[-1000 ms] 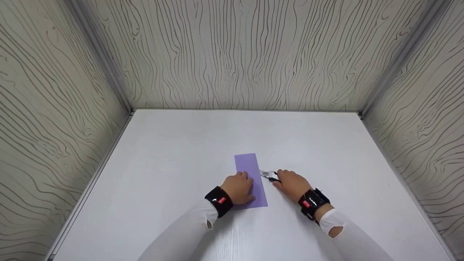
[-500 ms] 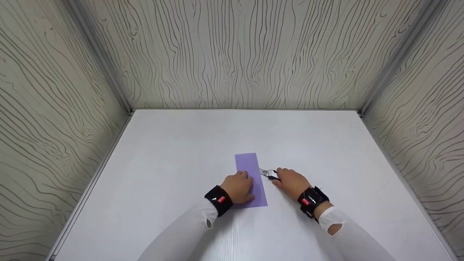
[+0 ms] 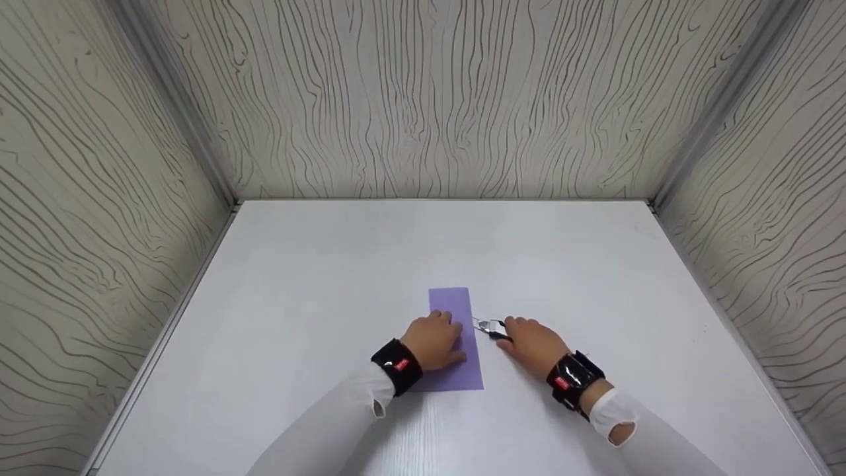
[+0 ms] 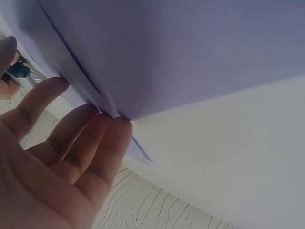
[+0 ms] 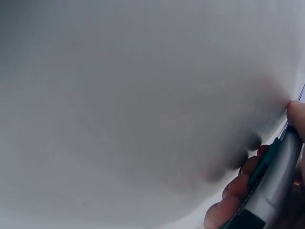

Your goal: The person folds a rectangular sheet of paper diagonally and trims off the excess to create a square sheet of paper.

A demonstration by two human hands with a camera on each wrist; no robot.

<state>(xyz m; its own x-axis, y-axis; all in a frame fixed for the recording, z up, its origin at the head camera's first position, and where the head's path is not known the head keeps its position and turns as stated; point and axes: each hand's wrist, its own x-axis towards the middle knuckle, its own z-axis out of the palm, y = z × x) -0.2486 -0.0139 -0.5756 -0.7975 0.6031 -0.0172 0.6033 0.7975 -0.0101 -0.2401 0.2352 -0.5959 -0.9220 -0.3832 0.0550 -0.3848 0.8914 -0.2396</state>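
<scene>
A long piece of purple paper (image 3: 456, 301) lies on the white table, with a folded layer showing in the left wrist view. My left hand (image 3: 431, 340) presses it down from its left side. Extended fingers (image 4: 107, 148) touch the paper along the fold. My right hand (image 3: 537, 344) grips a utility knife (image 3: 488, 326), just right of the paper. Its metal tip points left, right at the paper's long edge. In the right wrist view the knife's grey and dark green body (image 5: 274, 188) sits between thumb and fingers; my palm hides part of it.
The white table (image 3: 317, 277) extends around the paper on all sides. Wood-patterned panels (image 3: 423, 99) stand behind it and at both sides, joined by grey corner posts (image 3: 175, 99). Each wrist wears a black strap (image 3: 398, 367).
The paper has slid slightly toward me and turned a little straighter. My right hand with the utility knife has shifted slightly nearer as well. My left hand keeps nearly the same place.
</scene>
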